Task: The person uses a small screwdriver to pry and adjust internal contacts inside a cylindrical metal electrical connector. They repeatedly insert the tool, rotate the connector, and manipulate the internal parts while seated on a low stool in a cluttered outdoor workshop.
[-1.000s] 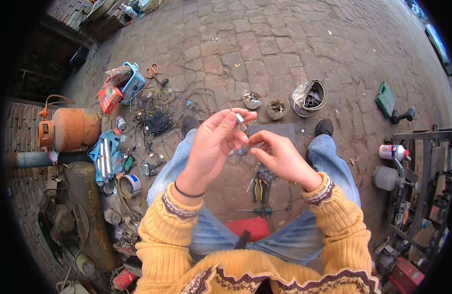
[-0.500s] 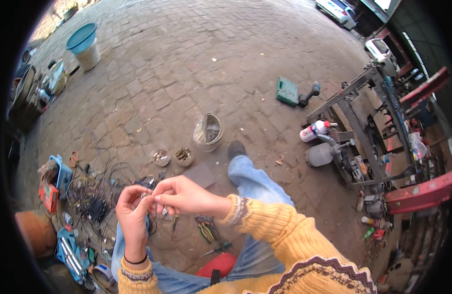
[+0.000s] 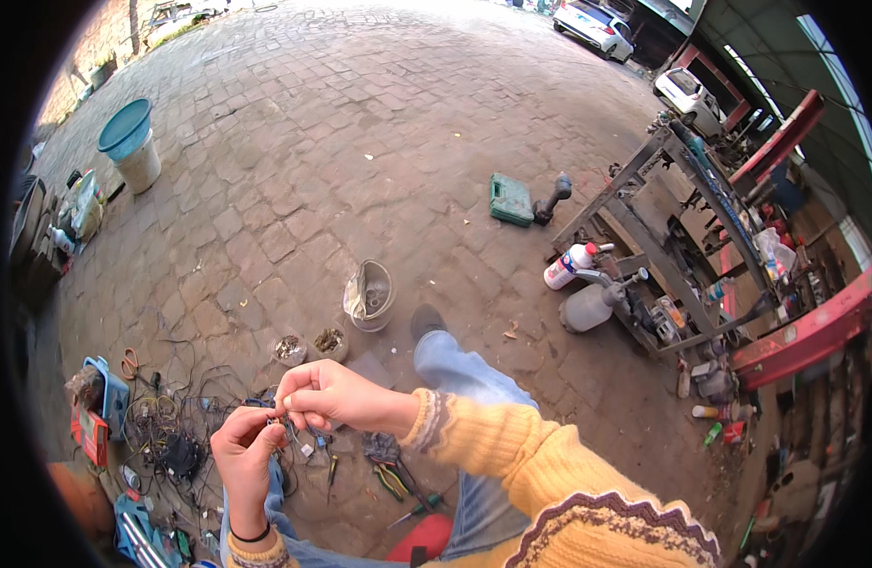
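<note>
while the left hand (image 3: 243, 452) grips a small part (image 3: 275, 422), the right hand (image 3: 324, 394) is pinched closed beside it, its hold unclear.

No words or numbers can be read. The white bottle (image 3: 564, 268) with a red cap (image 3: 591, 249), beside the metal frame (image 3: 621, 179), bears a coloured label (image 3: 561, 274); its print is too small to make out.

Reads as an open-air repair yard with stone-like paving (image 3: 294, 204). Reads so from pliers (image 3: 390, 481) and a screwdriver (image 3: 423, 505) on the ground, tangled wires (image 3: 161, 417), tubs of small bits (image 3: 329, 341), a green case (image 3: 510, 201), a cluttered metal frame (image 3: 611, 188), and parked white cars (image 3: 595, 28) beyond.
</note>
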Demonstrator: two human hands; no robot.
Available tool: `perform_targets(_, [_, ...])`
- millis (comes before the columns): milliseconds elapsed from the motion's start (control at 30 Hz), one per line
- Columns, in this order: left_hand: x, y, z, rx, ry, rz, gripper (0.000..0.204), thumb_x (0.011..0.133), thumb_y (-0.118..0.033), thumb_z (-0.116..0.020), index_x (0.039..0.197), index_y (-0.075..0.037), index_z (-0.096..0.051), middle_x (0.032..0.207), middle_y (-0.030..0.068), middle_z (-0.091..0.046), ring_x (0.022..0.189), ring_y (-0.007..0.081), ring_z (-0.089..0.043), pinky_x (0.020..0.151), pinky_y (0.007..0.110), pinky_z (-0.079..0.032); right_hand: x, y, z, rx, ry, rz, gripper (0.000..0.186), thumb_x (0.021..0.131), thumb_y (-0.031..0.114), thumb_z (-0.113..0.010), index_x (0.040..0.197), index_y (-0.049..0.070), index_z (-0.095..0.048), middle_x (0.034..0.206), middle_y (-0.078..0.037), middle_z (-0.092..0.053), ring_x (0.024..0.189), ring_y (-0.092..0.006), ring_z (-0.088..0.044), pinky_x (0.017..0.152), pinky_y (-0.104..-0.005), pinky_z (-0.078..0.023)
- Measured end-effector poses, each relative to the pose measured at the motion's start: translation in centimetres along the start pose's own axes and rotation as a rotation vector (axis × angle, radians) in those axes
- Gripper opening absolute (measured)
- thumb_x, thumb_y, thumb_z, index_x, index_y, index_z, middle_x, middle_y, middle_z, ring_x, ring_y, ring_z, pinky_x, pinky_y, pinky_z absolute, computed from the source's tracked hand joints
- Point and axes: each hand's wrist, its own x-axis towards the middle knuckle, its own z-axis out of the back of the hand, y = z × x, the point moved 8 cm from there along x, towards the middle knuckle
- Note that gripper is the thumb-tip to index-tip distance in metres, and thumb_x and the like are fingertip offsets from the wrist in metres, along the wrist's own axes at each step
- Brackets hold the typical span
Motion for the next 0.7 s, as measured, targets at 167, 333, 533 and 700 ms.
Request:
perform_targets(167, [-0.2,-2.5,-1.2,0.388,0.086,-0.240,0.019,0.090,0.004,-0.064,0.107,0.005,-0.071,0.101,0.0138,-0.069,0.073,0.0143,-0.067,0.065,0.025,-0.053,0.3,-1.3,0.7,0.086,-0.040,-0.043,0.013,0.096,0.009,-0.056,0.095,0.003,-0.067,0.072,0.000,-0.064,0.054,-0.0024,-0.052,0.046,-0.0168,-0.039])
perform_targets(333, [-0.3,-1.8,0.0,0.204,0.035,-0.191,0.023,0.095,0.005,-0.058,0.116,0.006,-0.068,0.103,0.0115,-0.069,0.074,0.0142,-0.067,0.068,0.025,-0.054,0.7,-0.8,1.2,0.168,-0.050,0.013,0.013,0.096,0.008,-0.055,0.096,0.002,-0.066,0.073,0.000,-0.064,0.054,-0.0026,-0.052,0.048,-0.0168,-0.040])
perform_targets(533, [0.8,0.7,2.6,-0.315,-0.228,0.005,0.025,0.100,-0.011,-0.065,0.119,0.004,-0.066,0.106,0.0085,-0.070,0.076,0.0110,-0.067,0.070,0.023,-0.056,0.0,0.2,-0.7,-0.072,0.009,0.033,0.011,0.098,0.008,-0.056,0.099,0.001,-0.065,0.075,-0.002,-0.065,0.055,-0.0035,-0.054,0.050,-0.0191,-0.043])
perform_targets(700, [-0.1,2.0,2.7,-0.240,-0.281,0.041,0.016,0.097,-0.007,-0.067,0.107,0.004,-0.072,0.094,0.0078,-0.073,0.075,0.0135,-0.070,0.071,0.024,-0.058,-1.6,-0.4,-3.2,-0.217,0.074,-0.014,0.010,0.100,0.008,-0.057,0.101,0.002,-0.064,0.076,-0.003,-0.066,0.055,-0.0043,-0.055,0.050,-0.0202,-0.044])
